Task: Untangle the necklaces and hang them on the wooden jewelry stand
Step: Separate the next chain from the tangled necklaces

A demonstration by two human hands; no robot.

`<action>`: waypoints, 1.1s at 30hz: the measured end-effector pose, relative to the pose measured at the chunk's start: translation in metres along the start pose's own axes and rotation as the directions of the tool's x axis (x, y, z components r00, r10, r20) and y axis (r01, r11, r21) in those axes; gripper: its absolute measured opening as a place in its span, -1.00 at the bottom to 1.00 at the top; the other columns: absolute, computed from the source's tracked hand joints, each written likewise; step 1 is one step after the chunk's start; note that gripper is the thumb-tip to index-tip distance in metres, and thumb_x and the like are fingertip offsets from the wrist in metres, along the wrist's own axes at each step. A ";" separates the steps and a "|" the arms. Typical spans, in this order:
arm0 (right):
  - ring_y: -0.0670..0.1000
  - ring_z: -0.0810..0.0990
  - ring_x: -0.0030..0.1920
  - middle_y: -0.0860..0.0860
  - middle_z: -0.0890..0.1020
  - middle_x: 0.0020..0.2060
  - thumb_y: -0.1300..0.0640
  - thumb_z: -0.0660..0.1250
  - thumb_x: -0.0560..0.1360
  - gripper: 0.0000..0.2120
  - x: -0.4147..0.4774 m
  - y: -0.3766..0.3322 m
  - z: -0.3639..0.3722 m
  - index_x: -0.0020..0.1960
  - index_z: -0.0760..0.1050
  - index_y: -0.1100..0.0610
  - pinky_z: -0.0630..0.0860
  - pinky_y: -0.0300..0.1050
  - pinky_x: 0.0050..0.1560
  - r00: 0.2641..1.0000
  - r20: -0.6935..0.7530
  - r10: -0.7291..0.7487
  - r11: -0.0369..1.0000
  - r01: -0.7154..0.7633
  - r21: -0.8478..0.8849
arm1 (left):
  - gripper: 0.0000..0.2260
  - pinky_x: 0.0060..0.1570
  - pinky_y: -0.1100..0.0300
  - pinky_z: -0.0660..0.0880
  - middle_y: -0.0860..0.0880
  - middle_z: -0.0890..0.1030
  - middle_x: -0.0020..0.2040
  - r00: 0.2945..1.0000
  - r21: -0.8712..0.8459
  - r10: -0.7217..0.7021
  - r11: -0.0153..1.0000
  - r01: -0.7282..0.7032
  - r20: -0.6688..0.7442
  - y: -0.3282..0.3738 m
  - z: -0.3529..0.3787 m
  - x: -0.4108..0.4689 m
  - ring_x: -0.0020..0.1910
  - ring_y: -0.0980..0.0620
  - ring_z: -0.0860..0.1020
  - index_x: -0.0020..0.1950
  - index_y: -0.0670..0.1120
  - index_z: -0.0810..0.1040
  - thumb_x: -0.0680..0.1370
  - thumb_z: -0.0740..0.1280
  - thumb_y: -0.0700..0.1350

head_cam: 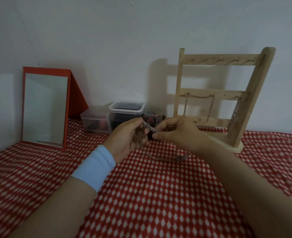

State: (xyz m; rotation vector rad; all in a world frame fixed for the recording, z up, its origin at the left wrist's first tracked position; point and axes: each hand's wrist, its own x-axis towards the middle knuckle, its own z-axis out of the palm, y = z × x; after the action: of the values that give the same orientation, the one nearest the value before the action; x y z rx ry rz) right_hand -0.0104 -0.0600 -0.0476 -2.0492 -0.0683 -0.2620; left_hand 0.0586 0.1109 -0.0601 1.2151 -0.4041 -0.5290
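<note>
Forearms reaching in over red-and-white cloth (159, 194), pale blue wristband (95, 167) on the left one; left hand (124, 141) cradling a sunburst pendant (140, 134), its fingers curling round the tangled necklaces (150, 128); right hand (177, 133) pinching the same chain. Chain running left to right between the hands, slack drooping onto the cloth beneath right wrist. Behind right hand, wooden jewelry stand (215, 91) standing, hung chains (200, 96) dangling from its middle rail

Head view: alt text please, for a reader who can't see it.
The left hand and right hand hold tangled necklaces over a red patterned cloth, a sunburst pendant in the left palm. Behind them a wooden jewelry stand has chains hung on its middle rail; a red-framed mirror and plastic boxes stand nearby.
</note>
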 end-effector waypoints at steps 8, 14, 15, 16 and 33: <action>-0.15 0.69 -0.13 -0.07 0.74 -0.17 0.16 0.45 0.54 -0.88 0.002 0.000 0.003 -0.12 0.76 0.04 0.57 -0.38 -0.12 0.998 -0.065 0.016 0.997 -0.011 0.076 | -0.71 -0.31 0.13 0.39 -0.08 0.50 -0.40 0.998 0.211 0.058 0.976 -0.051 -0.027 0.001 -0.006 0.002 -0.45 0.02 0.41 -0.28 -0.09 0.47 0.65 0.19 -0.11; -0.11 0.68 -0.21 0.00 0.74 -0.25 0.16 0.37 0.59 -0.81 0.001 -0.003 0.005 -0.13 0.72 0.14 0.62 -0.30 -0.10 0.993 -0.100 0.065 0.995 -0.056 0.088 | -0.72 -0.40 0.23 0.42 -0.08 0.51 -0.40 0.996 0.409 0.091 0.909 -0.078 -0.012 0.000 -0.007 0.003 -0.42 0.03 0.44 -0.27 -0.10 0.47 0.64 0.22 -0.10; -0.11 0.67 -0.23 0.00 0.72 -0.27 0.15 0.34 0.61 -0.78 0.001 -0.004 0.005 -0.13 0.70 0.15 0.63 -0.29 -0.11 0.992 -0.087 0.094 0.989 -0.083 0.126 | -0.74 -0.36 0.21 0.41 -0.06 0.52 -0.39 0.995 0.443 0.104 0.892 -0.090 -0.008 0.000 -0.009 0.003 -0.42 0.04 0.45 -0.25 -0.08 0.51 0.63 0.23 -0.09; -0.11 0.66 -0.24 -0.01 0.70 -0.28 0.13 0.31 0.63 -0.76 0.001 -0.004 0.005 -0.14 0.68 0.15 0.62 -0.28 -0.13 0.990 -0.063 0.128 0.979 -0.116 0.166 | -0.77 -0.33 0.19 0.40 -0.03 0.52 -0.40 0.993 0.470 0.116 0.877 -0.101 -0.001 0.000 -0.010 0.003 -0.43 0.07 0.45 -0.22 -0.06 0.54 0.63 0.24 -0.08; -0.03 0.70 -0.11 0.07 0.75 -0.12 0.10 0.40 0.58 -0.86 0.001 0.001 -0.003 -0.04 0.71 0.13 0.59 -0.22 -0.03 0.966 0.168 0.198 0.966 -0.221 0.136 | -0.81 -0.32 0.36 0.43 0.14 0.58 -0.33 0.964 0.603 0.267 0.766 -0.223 0.019 -0.001 -0.002 -0.001 -0.36 0.19 0.52 -0.08 -0.08 0.61 0.64 0.23 -0.12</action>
State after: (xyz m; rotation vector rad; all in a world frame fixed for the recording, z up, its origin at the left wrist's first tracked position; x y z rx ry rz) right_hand -0.0096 -0.0630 -0.0466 -1.9015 0.0338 0.0332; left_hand 0.0587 0.1124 -0.0615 1.7588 -0.6976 -0.1178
